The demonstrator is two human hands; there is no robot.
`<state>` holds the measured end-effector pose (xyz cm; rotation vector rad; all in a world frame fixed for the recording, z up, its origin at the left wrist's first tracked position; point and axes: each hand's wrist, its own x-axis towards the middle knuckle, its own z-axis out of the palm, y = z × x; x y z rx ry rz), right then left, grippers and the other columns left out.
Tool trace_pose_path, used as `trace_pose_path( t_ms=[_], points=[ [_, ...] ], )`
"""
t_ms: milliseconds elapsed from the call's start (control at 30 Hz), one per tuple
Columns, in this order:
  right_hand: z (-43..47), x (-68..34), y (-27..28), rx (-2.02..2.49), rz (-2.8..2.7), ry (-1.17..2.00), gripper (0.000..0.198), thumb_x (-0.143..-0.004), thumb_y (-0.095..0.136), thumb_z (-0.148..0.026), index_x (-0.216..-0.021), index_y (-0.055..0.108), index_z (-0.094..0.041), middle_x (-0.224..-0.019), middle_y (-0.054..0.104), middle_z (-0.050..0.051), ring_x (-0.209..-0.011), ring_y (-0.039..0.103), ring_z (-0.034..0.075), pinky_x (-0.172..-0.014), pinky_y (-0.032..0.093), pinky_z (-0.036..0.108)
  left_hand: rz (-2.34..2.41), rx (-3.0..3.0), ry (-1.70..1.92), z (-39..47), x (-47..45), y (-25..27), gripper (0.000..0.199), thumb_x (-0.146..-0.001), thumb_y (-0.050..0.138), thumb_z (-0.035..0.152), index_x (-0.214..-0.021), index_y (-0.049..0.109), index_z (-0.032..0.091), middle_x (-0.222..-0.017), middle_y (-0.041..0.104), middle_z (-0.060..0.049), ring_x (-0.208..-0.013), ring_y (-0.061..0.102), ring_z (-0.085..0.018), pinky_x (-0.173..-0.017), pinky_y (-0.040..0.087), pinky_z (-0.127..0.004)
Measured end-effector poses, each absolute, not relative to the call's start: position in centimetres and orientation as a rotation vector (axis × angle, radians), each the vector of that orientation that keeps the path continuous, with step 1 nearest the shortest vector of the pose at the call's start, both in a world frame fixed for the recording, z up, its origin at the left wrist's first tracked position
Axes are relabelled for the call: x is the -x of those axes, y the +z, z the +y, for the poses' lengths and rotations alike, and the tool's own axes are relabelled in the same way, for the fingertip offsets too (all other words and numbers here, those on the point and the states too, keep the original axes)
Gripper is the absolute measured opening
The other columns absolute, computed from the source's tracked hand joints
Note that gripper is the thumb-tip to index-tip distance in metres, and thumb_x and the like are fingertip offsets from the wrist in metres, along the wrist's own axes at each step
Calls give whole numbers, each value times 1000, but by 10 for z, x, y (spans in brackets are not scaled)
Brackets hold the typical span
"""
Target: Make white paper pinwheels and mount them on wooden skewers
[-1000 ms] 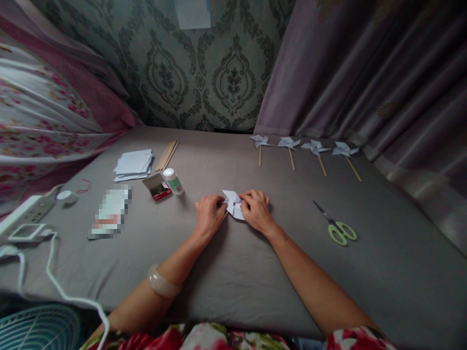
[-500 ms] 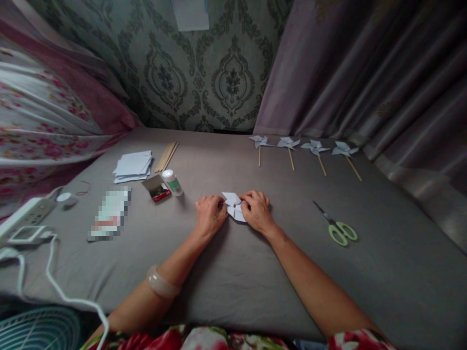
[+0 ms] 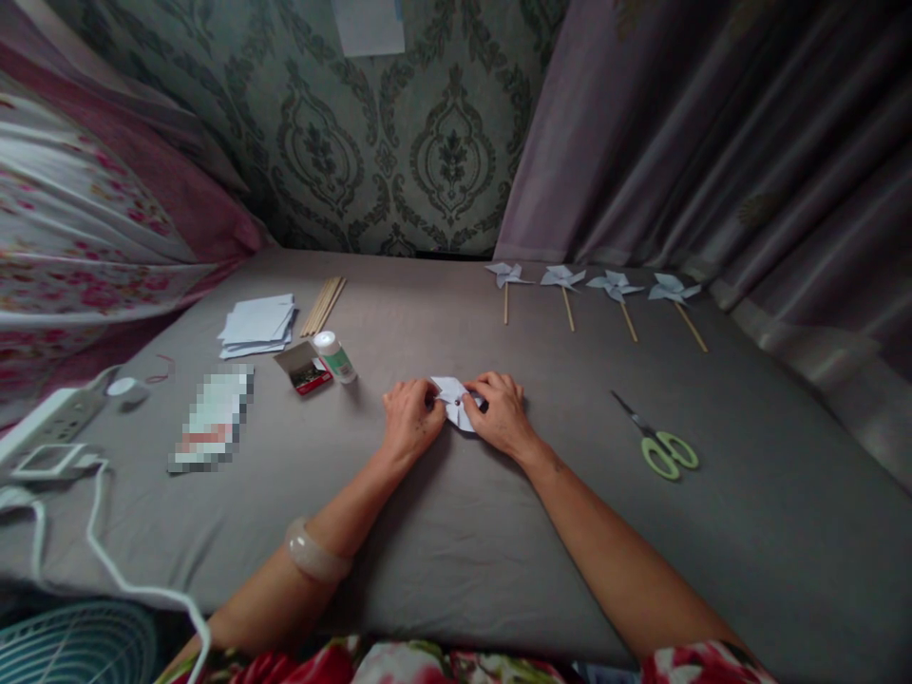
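A white paper pinwheel (image 3: 450, 389) with a small dark pin at its centre lies low over the grey cloth, between both hands. My left hand (image 3: 413, 414) pinches its left edge with thumb and fingers. On the other side, my right hand (image 3: 501, 410) grips the right part, the thumb close to the centre pin. Parts of the paper are hidden under the fingers. Left of the hands stands a white and green bottle (image 3: 334, 357), beside an open small red box (image 3: 305, 369) with tiny metal pieces in it.
Several finished pinwheels on sticks (image 3: 562, 277) lie in a row at the back right. Green-handled scissors (image 3: 662, 448) rest at right. White paper sheets (image 3: 256, 323) and wooden sticks (image 3: 324, 306) lie back left. A power strip (image 3: 61, 423) with white cables sits at the left edge.
My right thumb has slid leftward over the paper, closer to the centre pin. Both hands keep their hold, and the other things stay in place.
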<state>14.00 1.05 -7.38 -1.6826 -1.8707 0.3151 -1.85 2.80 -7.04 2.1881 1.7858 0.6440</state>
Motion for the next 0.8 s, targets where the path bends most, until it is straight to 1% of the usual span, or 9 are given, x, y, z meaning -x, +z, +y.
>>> trace_pose_path(
  t_ms=[100,233,367,433,633,800],
  points=[
    [11,-140,-74,1683,-1864,309,23,-86,54,-29,-99,71,-21,-102,65,8,-102,52,24,-89,34,38,1788,-2210,589,28,18,-70,13,-80,51,22,-89,60,19,-94,68,-7,-94,56,-23,-78,33,-34],
    [11,-140,-75,1685,-1872,306,23,-86,54,-29,-99,71,-21,-102,65,8,-101,53,23,-89,34,37,1794,-2283,517,24,17,-65,15,-85,47,22,-93,59,19,-96,67,-8,-96,55,-24,-80,32,-35],
    [11,-141,-77,1672,-1857,299,22,-86,54,-29,-98,72,-22,-100,66,7,-100,53,23,-88,35,37,1758,-2342,458,21,17,-59,20,-89,44,25,-97,61,19,-99,67,-9,-97,55,-24,-80,31,-36],
    [11,-141,-78,1658,-1857,303,22,-86,54,-29,-97,72,-22,-99,66,7,-100,53,23,-89,35,37,1743,-2343,454,21,17,-56,19,-89,46,26,-95,63,20,-97,68,-8,-96,55,-24,-80,31,-35],
    [11,-142,-78,1623,-1869,336,22,-86,55,-27,-97,72,-22,-97,66,7,-100,53,23,-91,35,38,1702,-2368,486,22,17,-54,20,-87,49,28,-79,66,19,-86,68,-7,-91,56,-22,-79,30,-35],
    [11,-142,-76,1624,-1884,351,24,-86,53,-25,-99,72,-22,-98,65,7,-101,52,22,-91,35,38,1625,-2433,530,21,18,-55,21,-87,49,28,-84,68,20,-90,69,-7,-91,56,-22,-79,30,-36]
  ],
)
